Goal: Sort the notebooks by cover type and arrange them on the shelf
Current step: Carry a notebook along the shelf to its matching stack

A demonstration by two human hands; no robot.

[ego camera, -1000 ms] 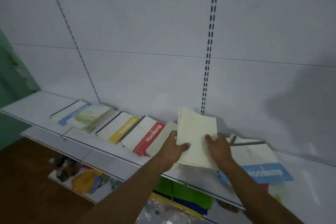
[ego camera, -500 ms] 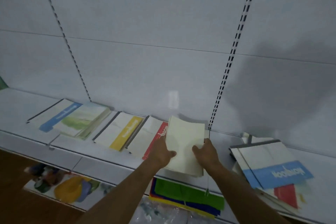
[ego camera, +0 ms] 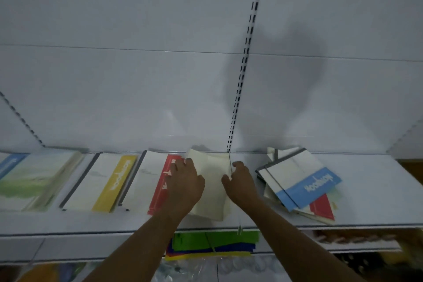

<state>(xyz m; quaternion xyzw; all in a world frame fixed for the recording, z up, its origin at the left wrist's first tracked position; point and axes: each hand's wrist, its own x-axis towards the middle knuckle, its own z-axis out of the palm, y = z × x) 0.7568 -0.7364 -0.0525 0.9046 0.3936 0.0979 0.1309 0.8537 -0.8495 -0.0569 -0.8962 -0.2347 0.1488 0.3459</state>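
Cream stack [ego camera: 211,188] sits mid-shelf, tilted a little, its back corner near the rear wall by the slotted upright [ego camera: 242,71], its front corner close to the front edge of the shelf [ego camera: 377,190]. Left hand [ego camera: 184,184] lies on its left side, fingers curled over the edge, partly covering the red-band notebook [ego camera: 163,184]. Right hand [ego camera: 240,182] grips the right edge, fingers wrapped round it.

Judgement: this is the set-down and squaring step. Rotate the stack parallel to the red-band and yellow-band notebook [ego camera: 103,182], then butt it just beside the red one without riding up on its cover. Push back from the front edge first; that corner looks like the tipping risk.

Room: bare strip to the right, before the loose blue-band pile [ego camera: 297,181]. Left end is filled by the green-cover pile [ego camera: 36,176].
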